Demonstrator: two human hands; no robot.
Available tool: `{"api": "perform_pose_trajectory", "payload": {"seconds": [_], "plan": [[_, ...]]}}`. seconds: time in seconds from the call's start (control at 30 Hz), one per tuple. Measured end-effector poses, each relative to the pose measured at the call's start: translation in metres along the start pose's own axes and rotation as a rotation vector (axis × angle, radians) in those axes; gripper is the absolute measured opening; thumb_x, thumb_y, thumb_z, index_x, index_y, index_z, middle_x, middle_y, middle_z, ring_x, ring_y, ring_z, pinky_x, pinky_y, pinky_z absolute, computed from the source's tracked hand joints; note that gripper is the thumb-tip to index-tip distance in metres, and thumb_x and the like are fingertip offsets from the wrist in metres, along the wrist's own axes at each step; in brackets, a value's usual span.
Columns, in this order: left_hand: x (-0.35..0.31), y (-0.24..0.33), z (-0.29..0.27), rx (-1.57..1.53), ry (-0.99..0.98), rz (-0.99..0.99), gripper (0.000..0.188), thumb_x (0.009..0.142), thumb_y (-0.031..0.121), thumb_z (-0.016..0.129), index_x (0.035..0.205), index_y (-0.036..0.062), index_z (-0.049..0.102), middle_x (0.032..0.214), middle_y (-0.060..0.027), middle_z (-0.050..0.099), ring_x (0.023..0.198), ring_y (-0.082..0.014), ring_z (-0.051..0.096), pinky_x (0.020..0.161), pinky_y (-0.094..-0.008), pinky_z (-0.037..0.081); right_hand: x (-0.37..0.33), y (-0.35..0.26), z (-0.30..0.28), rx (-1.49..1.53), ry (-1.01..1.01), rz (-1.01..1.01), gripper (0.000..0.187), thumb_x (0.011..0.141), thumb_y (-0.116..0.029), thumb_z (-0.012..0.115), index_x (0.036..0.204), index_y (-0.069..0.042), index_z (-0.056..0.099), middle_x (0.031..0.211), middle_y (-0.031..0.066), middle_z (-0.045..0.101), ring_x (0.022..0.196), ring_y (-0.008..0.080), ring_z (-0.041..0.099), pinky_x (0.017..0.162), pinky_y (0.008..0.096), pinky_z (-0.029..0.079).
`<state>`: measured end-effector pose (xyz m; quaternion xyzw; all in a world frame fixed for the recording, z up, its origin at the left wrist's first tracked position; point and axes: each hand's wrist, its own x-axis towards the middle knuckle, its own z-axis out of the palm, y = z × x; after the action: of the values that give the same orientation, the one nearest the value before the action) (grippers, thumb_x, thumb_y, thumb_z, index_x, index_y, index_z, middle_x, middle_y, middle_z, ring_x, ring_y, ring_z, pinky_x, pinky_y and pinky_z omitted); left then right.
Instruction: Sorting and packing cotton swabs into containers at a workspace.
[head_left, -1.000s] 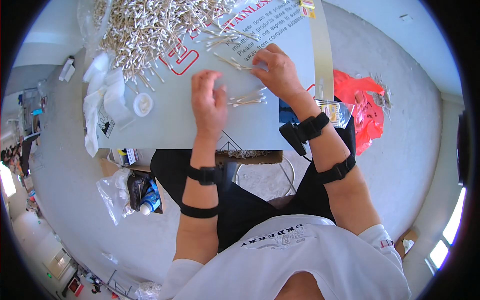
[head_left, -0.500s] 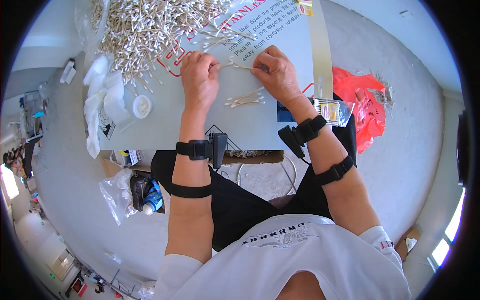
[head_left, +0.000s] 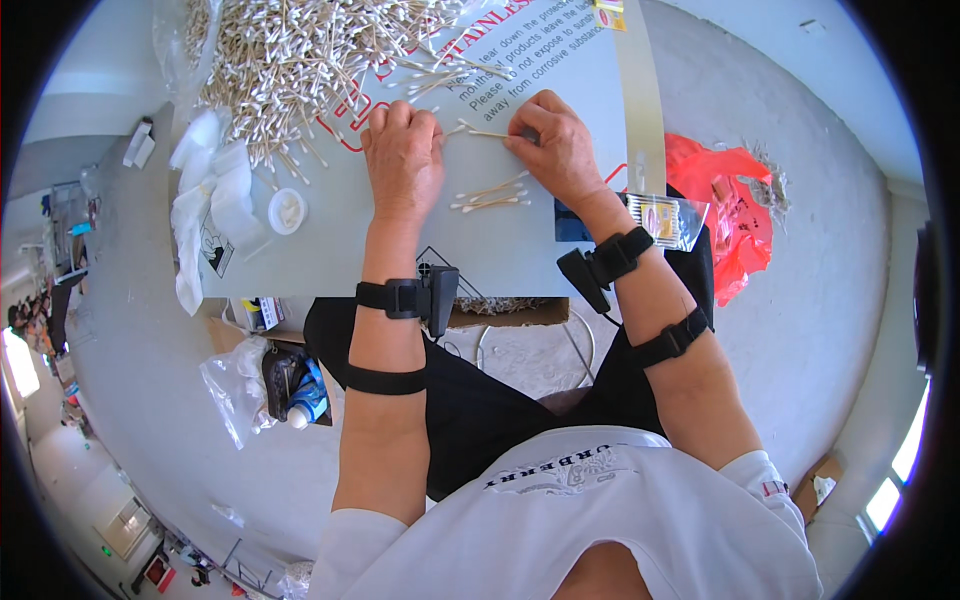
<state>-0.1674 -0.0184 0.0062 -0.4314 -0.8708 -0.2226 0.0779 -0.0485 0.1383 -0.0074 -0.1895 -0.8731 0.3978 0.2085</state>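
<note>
My left hand (head_left: 405, 160) is closed over the table, its thumb and fingers drawn together around a thin cotton swab (head_left: 452, 131) that points right. Opposite it, my right hand (head_left: 557, 148) pinches another cotton swab (head_left: 485, 133), with the white tip toward my left hand. The two swab tips lie close together; whether they touch I cannot tell. Below them on the table (head_left: 380, 262) rests a small group of cotton swabs (head_left: 492, 200). A large heap of loose cotton swabs (head_left: 300, 75) covers the far left.
A small round white tub (head_left: 287, 211) and crumpled white plastic strips (head_left: 228, 195) lie at the left. A clear packet of swabs (head_left: 662, 220) sits by my right wrist. Beyond the table's right edge is a red plastic bag (head_left: 712, 220). An open cardboard box (head_left: 510, 315) is under the near edge.
My left hand has turned slightly, its knuckles shifting a little to the right. My right hand stays nearly in place with its swab.
</note>
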Motion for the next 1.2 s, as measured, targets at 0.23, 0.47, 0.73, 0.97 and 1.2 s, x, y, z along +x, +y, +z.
{"api": "perform_pose_trajectory", "payload": {"seconds": [0.23, 0.47, 0.73, 0.97, 1.2], "plan": [[-0.018, -0.003, -0.019, -0.115, -0.022, -0.020, 0.011, 0.073, 0.001, 0.065, 0.077, 0.0066, 0.057, 0.088, -0.0078, 0.053, 0.091, -0.0300, 0.048, 0.080, -0.0406, 0.039, 0.003, 0.006, 0.000, -0.038, -0.007, -0.044, 0.008, 0.075, -0.008, 0.069, 0.079, -0.004, 0.063, 0.086, 0.0071, 0.057, 0.077, 0.0222, 0.061, 0.070, 0.0304, 0.050], [-0.063, 0.032, -0.059, -0.501, -0.422, 0.087, 0.011, 0.072, 0.000, 0.063, 0.078, 0.0044, 0.054, 0.085, -0.0103, 0.051, 0.087, -0.0311, 0.047, 0.078, -0.0383, 0.041, 0.003, 0.007, 0.002, 0.049, 0.042, 0.005, 0.004, 0.075, -0.009, 0.066, 0.076, -0.006, 0.066, 0.086, 0.0074, 0.060, 0.081, 0.0279, 0.059, 0.073, 0.0362, 0.050], [-0.074, 0.059, -0.045, -0.714, -0.561, 0.192, 0.013, 0.073, 0.000, 0.064, 0.083, 0.0038, 0.058, 0.087, -0.0092, 0.052, 0.090, -0.0287, 0.050, 0.078, -0.0376, 0.042, 0.009, 0.014, 0.002, 0.174, 0.160, 0.081, 0.005, 0.076, -0.008, 0.066, 0.078, -0.003, 0.066, 0.083, 0.0096, 0.060, 0.073, 0.0266, 0.060, 0.067, 0.0336, 0.049], [0.011, 0.031, -0.005, -0.130, -0.039, 0.156, 0.012, 0.073, 0.001, 0.066, 0.083, 0.0067, 0.062, 0.090, -0.0077, 0.056, 0.094, -0.0287, 0.052, 0.079, -0.0407, 0.044, 0.006, 0.011, 0.004, 0.127, 0.177, 0.039, 0.006, 0.079, -0.005, 0.067, 0.080, 0.000, 0.063, 0.081, 0.0067, 0.056, 0.066, 0.0164, 0.053, 0.062, 0.0269, 0.045], [-0.008, -0.010, -0.005, 0.208, 0.027, 0.003, 0.012, 0.072, 0.002, 0.066, 0.081, 0.0079, 0.061, 0.088, -0.0067, 0.054, 0.093, -0.0294, 0.051, 0.077, -0.0435, 0.042, 0.004, 0.015, 0.001, 0.127, 0.151, 0.004, 0.007, 0.079, -0.006, 0.067, 0.079, 0.000, 0.063, 0.081, 0.0064, 0.056, 0.069, 0.0181, 0.054, 0.064, 0.0275, 0.046]]}}
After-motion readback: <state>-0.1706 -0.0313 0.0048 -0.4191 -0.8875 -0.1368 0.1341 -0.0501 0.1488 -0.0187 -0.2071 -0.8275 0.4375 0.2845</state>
